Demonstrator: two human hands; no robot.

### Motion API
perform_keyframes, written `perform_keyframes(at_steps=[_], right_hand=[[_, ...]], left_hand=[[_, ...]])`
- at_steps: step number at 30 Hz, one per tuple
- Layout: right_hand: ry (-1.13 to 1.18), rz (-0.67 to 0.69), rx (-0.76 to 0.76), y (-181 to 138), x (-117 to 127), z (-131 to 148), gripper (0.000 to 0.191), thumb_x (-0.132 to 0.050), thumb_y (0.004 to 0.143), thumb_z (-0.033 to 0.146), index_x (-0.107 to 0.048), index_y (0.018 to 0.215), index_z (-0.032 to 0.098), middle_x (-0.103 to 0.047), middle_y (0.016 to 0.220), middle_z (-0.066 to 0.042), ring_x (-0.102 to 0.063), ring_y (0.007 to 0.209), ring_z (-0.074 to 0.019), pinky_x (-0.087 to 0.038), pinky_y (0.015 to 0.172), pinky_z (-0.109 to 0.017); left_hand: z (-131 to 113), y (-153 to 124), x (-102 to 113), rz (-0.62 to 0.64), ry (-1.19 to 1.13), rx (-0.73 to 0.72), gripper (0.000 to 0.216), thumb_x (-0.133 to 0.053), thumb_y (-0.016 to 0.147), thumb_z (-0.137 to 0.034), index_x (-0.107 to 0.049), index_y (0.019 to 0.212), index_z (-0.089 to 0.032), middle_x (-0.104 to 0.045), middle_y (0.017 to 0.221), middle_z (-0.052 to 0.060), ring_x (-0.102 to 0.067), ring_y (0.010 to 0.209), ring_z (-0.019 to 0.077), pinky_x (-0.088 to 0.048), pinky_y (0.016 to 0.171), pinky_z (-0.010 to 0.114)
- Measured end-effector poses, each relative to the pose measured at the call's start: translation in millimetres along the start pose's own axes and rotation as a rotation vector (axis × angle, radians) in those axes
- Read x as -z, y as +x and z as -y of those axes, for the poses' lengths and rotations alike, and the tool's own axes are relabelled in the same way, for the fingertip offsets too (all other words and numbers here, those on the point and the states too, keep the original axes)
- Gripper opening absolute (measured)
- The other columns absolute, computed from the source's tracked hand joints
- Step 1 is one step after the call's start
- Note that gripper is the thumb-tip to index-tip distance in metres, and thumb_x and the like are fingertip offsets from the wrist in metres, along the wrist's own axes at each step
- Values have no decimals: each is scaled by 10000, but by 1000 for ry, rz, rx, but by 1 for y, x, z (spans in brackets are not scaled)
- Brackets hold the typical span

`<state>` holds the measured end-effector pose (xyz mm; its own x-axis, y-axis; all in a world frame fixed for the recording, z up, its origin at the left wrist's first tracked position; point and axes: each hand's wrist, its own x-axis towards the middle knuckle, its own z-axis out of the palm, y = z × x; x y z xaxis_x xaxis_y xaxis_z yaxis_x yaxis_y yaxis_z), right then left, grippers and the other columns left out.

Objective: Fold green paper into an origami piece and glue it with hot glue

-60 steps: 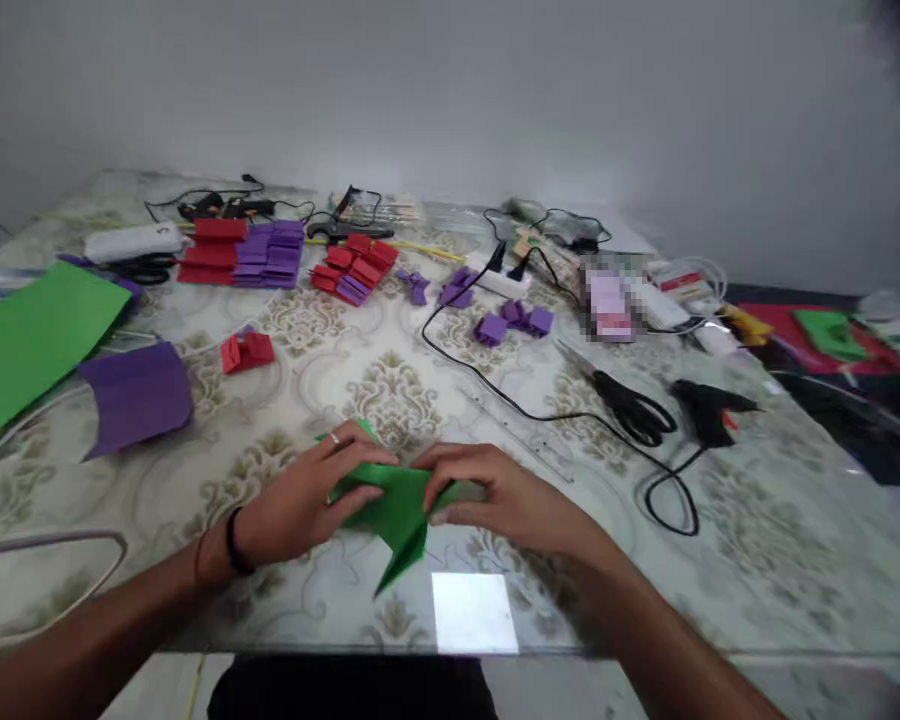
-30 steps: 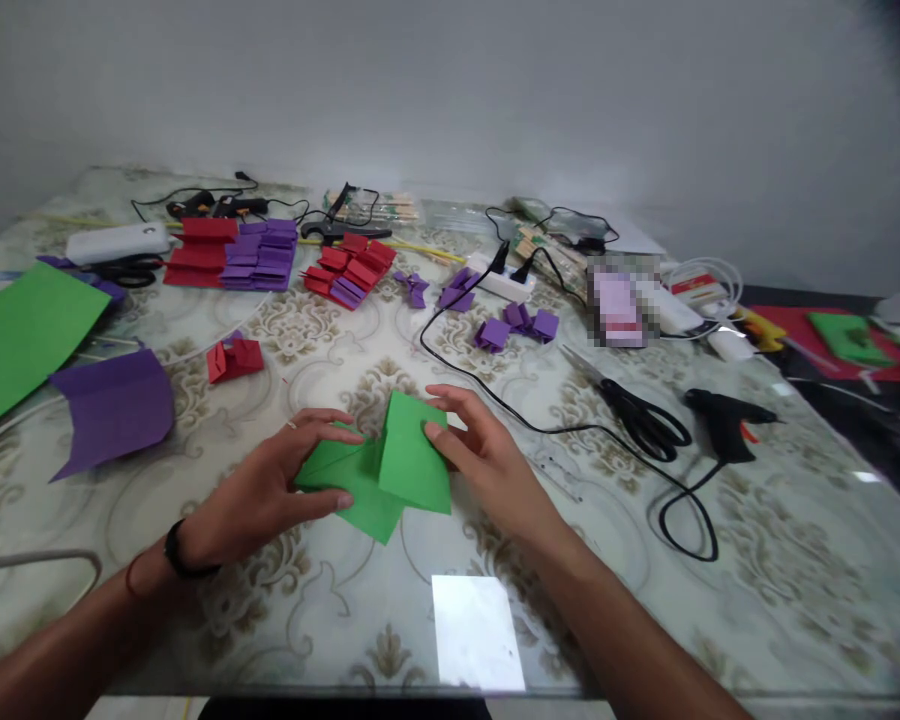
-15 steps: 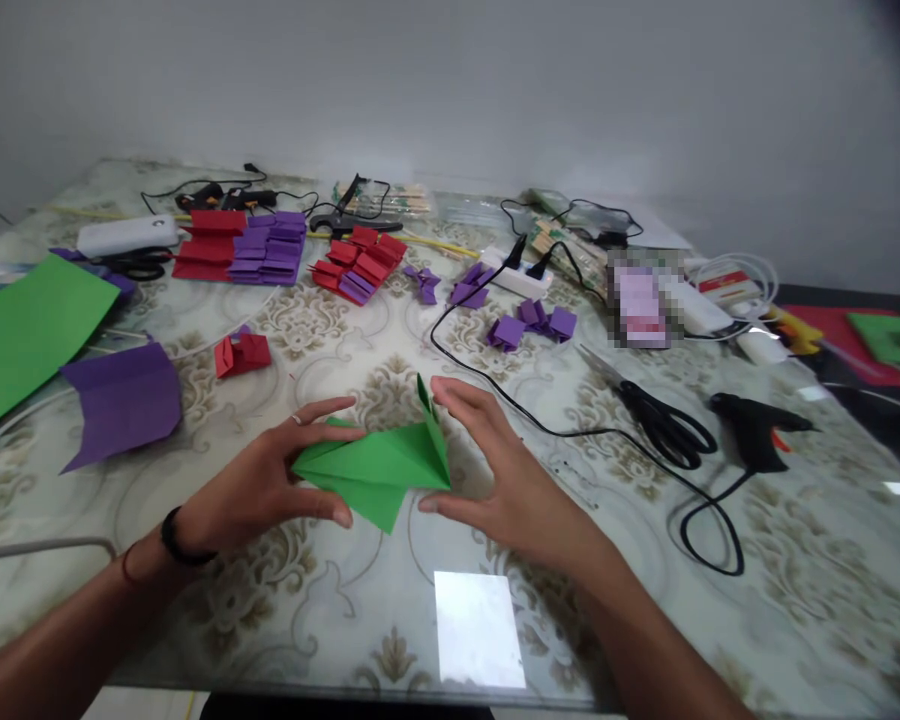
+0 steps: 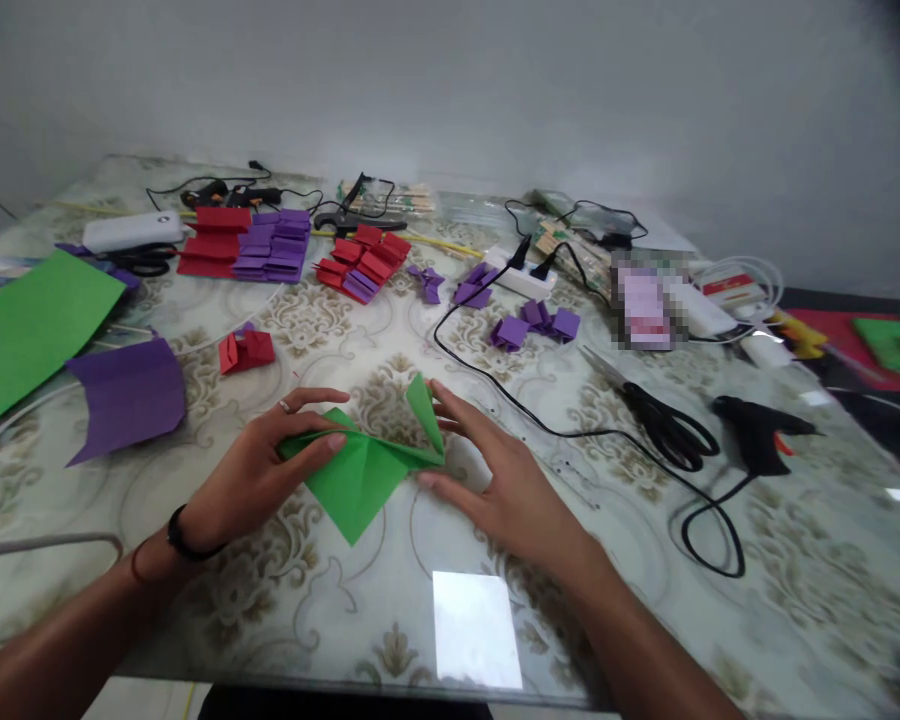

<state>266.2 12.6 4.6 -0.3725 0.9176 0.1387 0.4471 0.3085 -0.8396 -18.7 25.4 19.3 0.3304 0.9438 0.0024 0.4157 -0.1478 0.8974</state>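
Note:
A folded sheet of green origami paper (image 4: 360, 480) is between my hands, just over the table, with a flap standing up at its right end. My left hand (image 4: 262, 470) pinches its left side, the thumb pressed on top and fingers behind. Around the right end, my right hand (image 4: 495, 470) is curved with thumb and fingers apart. Its fingertips are beside the raised flap; whether they touch it I cannot tell. A small red folded paper piece (image 4: 246, 350) lies beyond my left hand.
A purple sheet (image 4: 131, 400) and a green sheet (image 4: 37, 330) lie left. Red and purple folded pieces (image 4: 364, 262) sit farther back. To the right are scissors (image 4: 664, 425), a black glue gun (image 4: 757, 435) and its cable. A power strip (image 4: 521, 275) and a phone (image 4: 645, 305) lie behind.
The green paper has been turned and opened out, so a pointed corner faces me. My left thumb has moved onto the paper's top. My right hand stays close to the flap.

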Motion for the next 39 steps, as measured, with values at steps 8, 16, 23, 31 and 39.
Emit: perform_keyframes(at_steps=[8, 16, 23, 31, 39], right_hand=[[-86, -154, 32, 2, -10, 17, 255, -634, 1021, 340, -742, 816, 234, -770, 743, -32, -704, 639, -190, -550, 573, -291], [155, -169, -214, 0, -28, 19, 232, -650, 979, 427, -642, 846, 237, -654, 654, -1, -619, 570, -162, -480, 502, -251], [510, -105, -291, 2, -27, 13, 297, -704, 952, 513, -686, 944, 217, -606, 702, 14, -547, 626, -145, -453, 551, -246], [505, -105, -292, 0, -25, 11, 256, -727, 946, 475, -678, 912, 226, -594, 696, 17, -542, 611, -143, -453, 545, -253], [348, -68, -292, -2, -27, 14, 206, -674, 982, 438, -628, 941, 241, -731, 786, -4, -651, 662, -168, -491, 562, -262]], left_hand=[[-4, -3, -6, -144, -212, 64, 483, -848, 844, -379, -688, 1291, -291, -657, 1440, 59, -651, 1301, 315, -594, 1028, 438], [-3, -9, -14, 18, -389, 191, 445, -782, 911, -448, -693, 1300, -251, -774, 1262, 74, -738, 1134, 311, -634, 935, 418], [1, -9, -8, 68, -196, 241, 362, -723, 935, -512, -771, 1139, -217, -818, 1040, 37, -748, 916, 267, -622, 757, 347], [-5, -8, -8, 3, -153, 211, 357, -736, 898, -506, -739, 1117, -224, -773, 993, 43, -710, 861, 247, -604, 701, 337], [-3, -10, -10, -12, -93, 148, 338, -694, 952, -466, -680, 1210, -248, -746, 1070, 47, -700, 912, 242, -614, 722, 315]])
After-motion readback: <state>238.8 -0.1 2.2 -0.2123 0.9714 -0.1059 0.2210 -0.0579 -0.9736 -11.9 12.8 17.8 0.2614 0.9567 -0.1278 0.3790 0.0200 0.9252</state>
